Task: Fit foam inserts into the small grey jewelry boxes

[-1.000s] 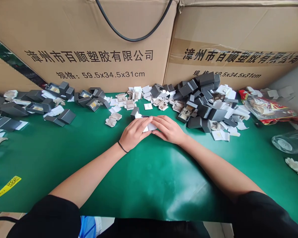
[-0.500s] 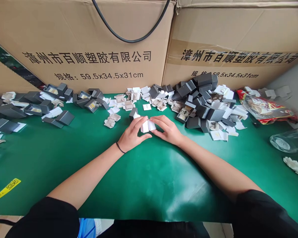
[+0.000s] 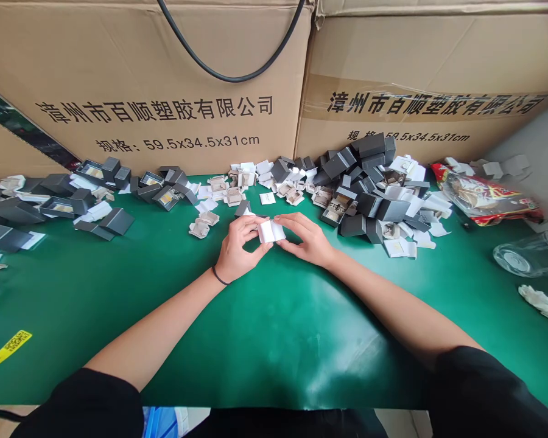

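Observation:
Between my two hands is a small folded white paper piece, creased down its middle. My left hand curls round its left side, thumb below and fingers above. At its right edge, my right hand pinches it between thumb and fingers. A dark grey box stands just beyond my left fingers, partly hidden by them. To the left of it lies a crumpled beige paper insert, and a small white card lies farther back on the green table.
Dark grey boxes with white papers pile up at the right and more boxes lie at the left. Large cardboard cartons line the back. A red snack bag, a clear glass and a yellow label strip are around the sides.
My left fingers have shifted left and closed lower round the paper piece, so more of it shows. My right hand stays nearly still. The whole view has shifted slightly.

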Demonstrator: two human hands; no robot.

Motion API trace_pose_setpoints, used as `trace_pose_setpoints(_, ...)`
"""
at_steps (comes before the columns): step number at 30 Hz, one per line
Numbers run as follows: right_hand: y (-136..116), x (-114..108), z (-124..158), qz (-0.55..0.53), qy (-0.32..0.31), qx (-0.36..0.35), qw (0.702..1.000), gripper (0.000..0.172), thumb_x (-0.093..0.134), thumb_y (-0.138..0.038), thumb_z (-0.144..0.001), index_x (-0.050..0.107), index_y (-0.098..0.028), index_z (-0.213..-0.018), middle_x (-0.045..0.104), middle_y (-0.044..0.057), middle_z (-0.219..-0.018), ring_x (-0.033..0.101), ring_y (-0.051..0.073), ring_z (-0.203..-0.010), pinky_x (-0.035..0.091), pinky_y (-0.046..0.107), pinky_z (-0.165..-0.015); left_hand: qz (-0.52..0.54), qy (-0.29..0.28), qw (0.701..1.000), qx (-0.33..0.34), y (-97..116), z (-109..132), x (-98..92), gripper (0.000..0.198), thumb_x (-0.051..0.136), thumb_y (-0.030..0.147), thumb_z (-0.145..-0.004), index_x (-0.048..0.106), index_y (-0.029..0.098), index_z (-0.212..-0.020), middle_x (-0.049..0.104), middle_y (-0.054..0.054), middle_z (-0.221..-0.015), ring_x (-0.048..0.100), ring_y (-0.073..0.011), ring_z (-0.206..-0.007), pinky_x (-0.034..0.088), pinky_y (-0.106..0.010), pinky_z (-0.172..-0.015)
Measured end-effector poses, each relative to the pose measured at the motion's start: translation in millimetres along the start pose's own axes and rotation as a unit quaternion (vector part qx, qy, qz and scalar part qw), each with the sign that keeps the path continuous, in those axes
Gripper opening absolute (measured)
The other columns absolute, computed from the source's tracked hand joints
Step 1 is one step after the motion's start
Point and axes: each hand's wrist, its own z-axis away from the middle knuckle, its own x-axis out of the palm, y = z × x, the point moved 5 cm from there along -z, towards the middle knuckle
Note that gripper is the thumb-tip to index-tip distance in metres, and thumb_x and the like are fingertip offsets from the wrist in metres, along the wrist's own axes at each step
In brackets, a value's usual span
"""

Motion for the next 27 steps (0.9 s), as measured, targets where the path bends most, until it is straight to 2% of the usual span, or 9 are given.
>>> trace_pose_setpoints(4, 1.1, 1.5, 1.5, -0.007, -0.004, -0.002, 1.0, 0.039, 0.049, -0.039, -0.089, 0.047, -0.021, -0.124, 0.059, 0.012, -0.116, 0.055, 0.022, -0.108, 0.048, 0.04, -0.091, -0.012, -0.02, 1.0, -0.014, -3.3, 1.0, -0.9, 0.064, 0.065, 0.02, -0.078, 0.028, 0.024, -0.129, 0.056, -0.013, -0.118, 0.058, -0.0236, -0.113, 0.055, -0.039, -0.088)
trace_pose_setpoints(8, 2.1, 5.1, 4.2, 0.003, -0.014, -0.008, 1.0, 0.039, 0.05, -0.038, -0.09, 0.046, -0.022, -0.125, 0.058, 0.012, -0.116, 0.054, 0.023, -0.109, 0.048, 0.041, -0.092, -0.05, -0.039, 0.998, 0.003, -5.2, 3.2, -1.9, 0.063, 0.064, 0.019, -0.079, 0.029, 0.024, -0.132, 0.055, -0.014, -0.124, 0.055, -0.0244, -0.117, 0.054, -0.039, -0.092)
trace_pose_setpoints(14, -0.4, 7.7, 5.6, 0.027, -0.01, -0.007, 1.0, 0.039, 0.048, -0.03, -0.091, 0.044, -0.022, -0.129, 0.054, 0.014, -0.121, 0.051, 0.023, -0.114, 0.048, 0.041, -0.093, -0.103, -0.022, 0.994, 0.04, -6.7, 5.2, -3.5, 0.065, 0.065, 0.017, -0.078, 0.032, 0.023, -0.133, 0.055, -0.014, -0.125, 0.056, -0.0235, -0.116, 0.053, -0.038, -0.093)
trace_pose_setpoints(21, -2.5, 8.4, 4.8, -0.004, -0.01, 0.014, 1.0, 0.047, 0.044, -0.031, -0.093, 0.033, -0.026, -0.138, 0.049, 0.01, -0.132, 0.048, 0.02, -0.122, 0.046, 0.038, -0.1, -0.099, -0.008, 0.995, 0.03, -10.6, 6.7, -4.7, 0.061, 0.065, 0.021, -0.078, 0.034, 0.023, -0.131, 0.054, -0.013, -0.126, 0.056, -0.0233, -0.115, 0.055, -0.037, -0.09)
trace_pose_setpoints(27, -4.5, 8.5, 5.5, -0.008, 0.011, -0.003, 1.0, 0.05, 0.048, -0.027, -0.091, 0.032, -0.026, -0.139, 0.051, 0.011, -0.129, 0.05, 0.019, -0.119, 0.047, 0.035, -0.098, -0.088, -0.014, 0.996, 0.02, -9.2, 5.5, -4.2, 0.059, 0.065, 0.02, -0.079, 0.035, 0.022, -0.13, 0.056, -0.013, -0.124, 0.058, -0.0228, -0.113, 0.055, -0.037, -0.09)
